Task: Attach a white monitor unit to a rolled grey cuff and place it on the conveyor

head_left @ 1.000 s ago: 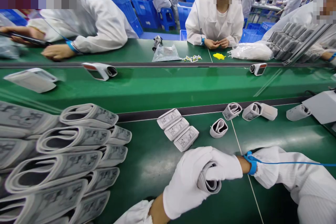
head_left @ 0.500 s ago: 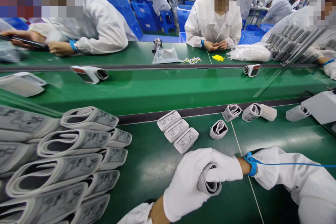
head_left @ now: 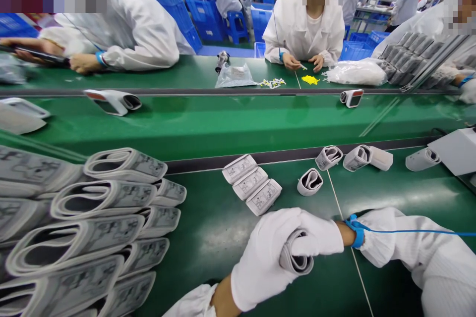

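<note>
A rolled grey blood pressure cuff (head_left: 305,266) is between my two white-gloved hands above the green bench. My left hand (head_left: 266,260) wraps round it from the left and below. From the right, my right hand (head_left: 320,233) grips the same cuff, its fingers reaching over the roll and partly into its open end. A blue wrist strap circles my right wrist. Just beyond my hands lie three cuffs in a slanting row (head_left: 250,184), printed side up, and a single rolled cuff (head_left: 310,181) stands to their right.
Stacked rolled cuffs (head_left: 107,233) fill the left side. More cuffs (head_left: 329,157) lie along the bench's back edge, near a white device (head_left: 455,151) at right. A green conveyor belt (head_left: 238,124) carries white monitors with cuffs (head_left: 111,102). Co-workers sit across it.
The monitors on the belt have shifted left. The co-worker opposite has moved their hands apart, with a small piece in one. My hands keep their hold on the cuff, almost still.
</note>
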Motion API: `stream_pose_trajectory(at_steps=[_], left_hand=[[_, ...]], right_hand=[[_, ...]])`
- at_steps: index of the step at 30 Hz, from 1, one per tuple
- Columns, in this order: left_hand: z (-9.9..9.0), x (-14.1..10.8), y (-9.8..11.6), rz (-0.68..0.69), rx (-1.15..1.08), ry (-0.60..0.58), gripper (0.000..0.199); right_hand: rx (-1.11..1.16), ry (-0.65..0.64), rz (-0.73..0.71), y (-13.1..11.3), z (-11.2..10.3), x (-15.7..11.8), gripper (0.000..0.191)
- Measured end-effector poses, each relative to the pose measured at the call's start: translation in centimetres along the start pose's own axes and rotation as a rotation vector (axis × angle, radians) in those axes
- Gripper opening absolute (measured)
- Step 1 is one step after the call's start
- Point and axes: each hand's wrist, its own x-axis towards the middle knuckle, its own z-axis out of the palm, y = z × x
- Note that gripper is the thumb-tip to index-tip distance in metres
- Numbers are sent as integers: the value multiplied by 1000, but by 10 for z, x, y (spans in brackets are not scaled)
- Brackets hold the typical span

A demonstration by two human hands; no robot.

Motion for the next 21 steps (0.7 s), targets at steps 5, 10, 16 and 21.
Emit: stream_pose_trajectory(at_steps=[5,10,16,21], left_hand=[[2,-2,-1,-10,12,4,54],[2,-2,-1,-7,-2,2,54],[0,1,0,-21,-8,0,55],[1,-5,-2,-41,-36,-16,58]], right_hand=[[16,0,22,3,1,-2,67],[40,19,-15,-2,0,0,63],[53,11,-53,-10,0,4,56],[-108,13,83,-9,1,2,81]])
